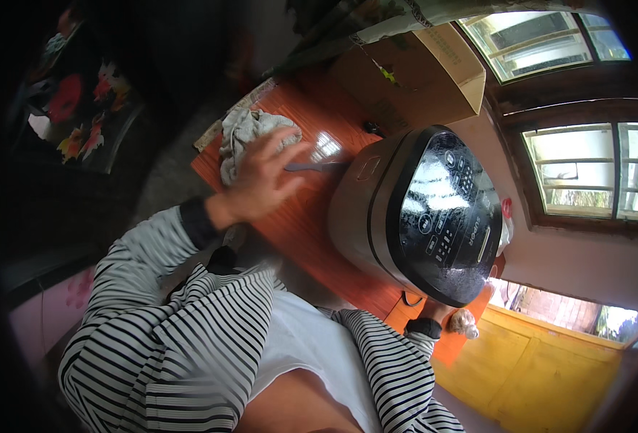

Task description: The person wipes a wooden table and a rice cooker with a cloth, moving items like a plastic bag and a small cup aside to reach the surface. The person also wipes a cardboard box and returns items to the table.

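A Supor rice cooker [362, 216] with a glossy black lid stands on a reddish wood-grain tabletop [297, 238]. My left hand [262, 181], blurred, is spread over the table to the left of the cooker. Its fingers are apart, close to a crumpled pale cloth [238, 135]; whether they touch it I cannot tell. Between that hand and the cooker lies a grey knife-like utensil [305, 166]. My right hand [437, 310] is at the cooker's near right side, with most of it hidden behind the lid, so its grip does not show.
An open cardboard box [405, 86] stands behind the cooker, under a hanging cloth. Barred windows [573, 168] are in the wall at right. A small plastic bag [462, 323] sits on an orange surface beside my right wrist. Yellow panels [541, 362] fill the lower right.
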`<state>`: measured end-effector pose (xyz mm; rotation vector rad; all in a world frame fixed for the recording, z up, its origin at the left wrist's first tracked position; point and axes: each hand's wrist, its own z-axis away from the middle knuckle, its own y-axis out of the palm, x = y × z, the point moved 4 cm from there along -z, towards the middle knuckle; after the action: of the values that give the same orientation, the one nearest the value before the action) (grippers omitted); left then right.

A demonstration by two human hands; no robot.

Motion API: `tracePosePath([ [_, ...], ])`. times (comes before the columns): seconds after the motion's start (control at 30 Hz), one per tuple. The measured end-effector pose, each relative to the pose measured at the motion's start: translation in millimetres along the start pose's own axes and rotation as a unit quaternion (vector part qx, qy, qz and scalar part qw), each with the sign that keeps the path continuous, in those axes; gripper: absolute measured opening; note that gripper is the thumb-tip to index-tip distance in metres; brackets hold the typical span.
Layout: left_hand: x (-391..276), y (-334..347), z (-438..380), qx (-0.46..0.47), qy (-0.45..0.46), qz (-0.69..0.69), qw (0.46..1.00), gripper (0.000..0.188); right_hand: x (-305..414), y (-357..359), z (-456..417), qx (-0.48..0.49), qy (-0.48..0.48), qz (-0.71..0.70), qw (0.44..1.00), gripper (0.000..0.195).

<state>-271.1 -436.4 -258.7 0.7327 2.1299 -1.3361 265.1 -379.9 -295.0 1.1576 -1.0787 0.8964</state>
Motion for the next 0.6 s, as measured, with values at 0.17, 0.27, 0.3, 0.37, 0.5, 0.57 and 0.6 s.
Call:
tracePosePath([
  [0.17,61,-9,20,0.100,0.043,-0.164,0.980,0.080,-48,-53,80,0.016,0.264,0.092,0.960,0.034],
  [0.27,81,-7,9,0.088,0.048,-0.143,0.985,0.077,-29,71,127,0.138,0.316,0.306,0.887,0.033],
  [0.3,83,-5,5,0.090,0.050,-0.139,0.985,0.076,-39,79,140,0.178,0.312,0.318,0.878,0.036],
  [0.37,89,-1,2,0.079,0.050,-0.129,0.987,0.073,-37,155,150,0.236,0.335,0.362,0.837,0.029],
  [0.5,94,3,-3,0.060,0.055,-0.146,0.986,0.070,-85,272,149,0.389,0.046,0.359,0.847,0.023],
  [0.57,98,2,-2,0.062,0.051,-0.154,0.985,0.070,-104,325,134,0.407,-0.155,0.384,0.814,0.031],
  [0.6,99,1,-2,0.062,0.050,-0.158,0.984,0.070,-105,350,127,0.396,-0.197,0.430,0.787,0.035],
])
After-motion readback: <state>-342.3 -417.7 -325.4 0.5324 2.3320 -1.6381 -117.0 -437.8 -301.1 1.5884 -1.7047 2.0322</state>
